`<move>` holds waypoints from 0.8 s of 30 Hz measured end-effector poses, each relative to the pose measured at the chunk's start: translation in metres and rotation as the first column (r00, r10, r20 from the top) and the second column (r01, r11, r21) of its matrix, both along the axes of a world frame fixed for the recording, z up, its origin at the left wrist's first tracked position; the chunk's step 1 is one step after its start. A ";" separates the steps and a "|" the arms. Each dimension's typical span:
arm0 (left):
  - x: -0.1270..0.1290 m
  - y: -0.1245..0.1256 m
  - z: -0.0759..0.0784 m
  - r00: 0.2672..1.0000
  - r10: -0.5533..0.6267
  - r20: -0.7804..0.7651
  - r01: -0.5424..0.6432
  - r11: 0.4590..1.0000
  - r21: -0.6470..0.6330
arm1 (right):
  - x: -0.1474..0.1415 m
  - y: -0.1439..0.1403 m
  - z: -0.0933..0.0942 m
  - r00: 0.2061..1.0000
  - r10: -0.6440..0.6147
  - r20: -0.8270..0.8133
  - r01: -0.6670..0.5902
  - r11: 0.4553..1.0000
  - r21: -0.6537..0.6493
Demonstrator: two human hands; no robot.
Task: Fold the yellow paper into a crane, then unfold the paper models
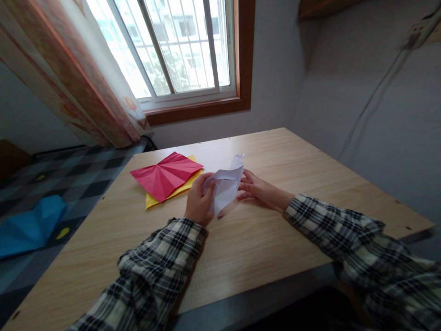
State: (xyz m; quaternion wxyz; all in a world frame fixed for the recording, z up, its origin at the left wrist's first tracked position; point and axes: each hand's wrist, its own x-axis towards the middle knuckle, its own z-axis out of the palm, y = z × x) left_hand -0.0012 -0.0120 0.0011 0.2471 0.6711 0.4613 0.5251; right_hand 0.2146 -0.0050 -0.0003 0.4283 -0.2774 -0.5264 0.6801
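Note:
A folded white sheet of paper (225,186) is held up over the middle of the table, its upper tip pointing away from me. My left hand (200,198) grips its left side, thumb on the near face and fingers behind. At the paper's right edge is my right hand (257,187), fingers stretched out and spread; its fingertips are partly behind the paper, and I cannot tell whether they touch it. Just left of my left hand lies a creased red paper (167,174) on top of a yellow paper (151,201).
The light wooden table (275,248) stands under a barred window (179,50). To the left, a creased blue paper (34,225) lies on a checked cloth surface (99,174). A patterned curtain (82,78) hangs beside the window. A cable (365,105) runs down the right wall.

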 end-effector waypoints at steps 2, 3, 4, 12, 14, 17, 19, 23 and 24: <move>-0.001 0.000 0.001 0.999 0.002 -0.046 0.000 0.999 0.047 | -0.007 -0.003 -0.002 0.999 -0.048 0.020 0.048 0.999 0.021; -0.002 0.000 0.001 0.998 0.003 -0.067 0.002 0.998 0.069 | -0.010 -0.004 -0.004 0.995 -0.097 0.021 0.097 0.995 0.023; -0.002 0.000 0.002 0.996 0.005 -0.084 0.002 0.996 0.086 | -0.013 -0.004 -0.005 0.991 -0.131 0.016 0.131 0.991 0.024; -0.004 -0.001 0.009 0.999 0.053 -0.005 -0.054 0.998 -0.023 | -0.010 0.009 -0.012 0.980 -0.197 -0.013 0.196 0.980 -0.043; -0.004 -0.001 0.008 0.997 0.052 0.054 -0.047 0.995 -0.089 | -0.008 0.010 -0.012 0.976 -0.213 -0.052 0.209 0.975 -0.073; -0.003 -0.001 0.005 0.982 0.007 0.188 0.028 0.982 -0.185 | -0.008 0.010 -0.010 0.964 -0.244 -0.107 0.232 0.966 -0.117; -0.002 0.000 0.003 0.958 -0.026 0.287 0.095 0.968 -0.230 | -0.009 0.011 -0.010 0.953 -0.271 -0.134 0.252 0.957 -0.144; -0.002 0.004 0.001 0.880 -0.033 0.474 0.185 0.943 -0.278 | -0.006 0.016 -0.013 0.923 -0.332 -0.195 0.294 0.935 -0.199; -0.001 0.005 0.002 0.847 -0.020 0.532 0.203 0.936 -0.288 | -0.005 0.018 -0.013 0.913 -0.354 -0.201 0.310 0.925 -0.220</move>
